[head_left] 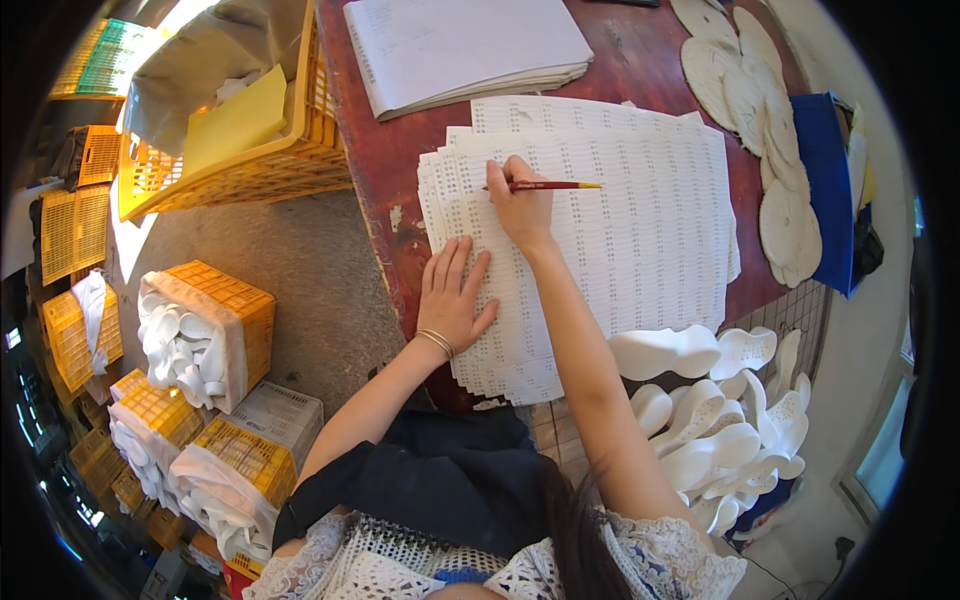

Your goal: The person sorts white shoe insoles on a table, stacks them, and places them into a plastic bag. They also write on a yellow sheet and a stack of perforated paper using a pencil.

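A loose stack of printed paper sheets [640,250], covered in rows of small marks, lies fanned out on a dark red table. My right hand [522,205] pinches a slim dark red pen [560,185] with a yellow end, held nearly level over the upper left of the top sheet. Whether its tip touches the paper, I cannot tell. Flat on the left edge of the stack rests my left hand [455,300], fingers stretched out and holding nothing. Thin bangles circle that wrist.
A thick pad of paper [470,50] lies at the table's far side. Round beige pads [790,225] overlap along the right, beside a blue holder [825,190]. White insole-shaped pieces [715,445] pile up near my right arm. Yellow crates [235,310] stand on the left floor.
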The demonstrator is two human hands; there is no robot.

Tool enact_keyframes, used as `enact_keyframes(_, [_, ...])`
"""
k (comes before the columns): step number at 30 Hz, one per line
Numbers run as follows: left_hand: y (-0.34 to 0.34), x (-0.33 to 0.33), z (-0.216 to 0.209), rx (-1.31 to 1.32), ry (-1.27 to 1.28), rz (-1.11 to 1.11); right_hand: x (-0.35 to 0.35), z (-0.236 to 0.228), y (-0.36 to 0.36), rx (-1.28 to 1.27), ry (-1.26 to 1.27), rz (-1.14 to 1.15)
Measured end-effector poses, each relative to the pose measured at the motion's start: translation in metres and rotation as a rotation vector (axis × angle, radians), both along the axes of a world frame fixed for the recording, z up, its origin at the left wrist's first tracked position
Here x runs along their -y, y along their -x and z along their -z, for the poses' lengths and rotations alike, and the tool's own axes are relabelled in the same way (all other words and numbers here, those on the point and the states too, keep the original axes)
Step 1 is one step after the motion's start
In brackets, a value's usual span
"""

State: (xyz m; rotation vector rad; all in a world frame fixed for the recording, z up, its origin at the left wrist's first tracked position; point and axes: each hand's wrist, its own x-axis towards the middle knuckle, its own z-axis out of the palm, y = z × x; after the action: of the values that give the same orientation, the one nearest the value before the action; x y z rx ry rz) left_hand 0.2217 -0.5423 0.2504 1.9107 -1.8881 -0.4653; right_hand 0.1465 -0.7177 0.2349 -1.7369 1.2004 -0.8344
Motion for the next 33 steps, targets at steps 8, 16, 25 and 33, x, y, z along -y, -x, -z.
enact_keyframes(8, [0.003,-0.003,0.003,-0.041,-0.063,-0.023,-0.001,0.008,-0.007,-0.075,0.166,0.043])
enact_keyframes(16, [0.002,-0.002,0.002,-0.05,-0.056,-0.01,0.0,0.006,-0.007,-0.062,0.158,0.062])
enact_keyframes(25, [0.001,-0.002,0.001,-0.05,-0.051,-0.007,0.001,0.002,-0.006,-0.039,0.132,0.057])
enact_keyframes(33, [0.002,-0.004,0.005,-0.05,-0.057,-0.009,0.004,-0.004,-0.003,-0.093,0.152,-0.02])
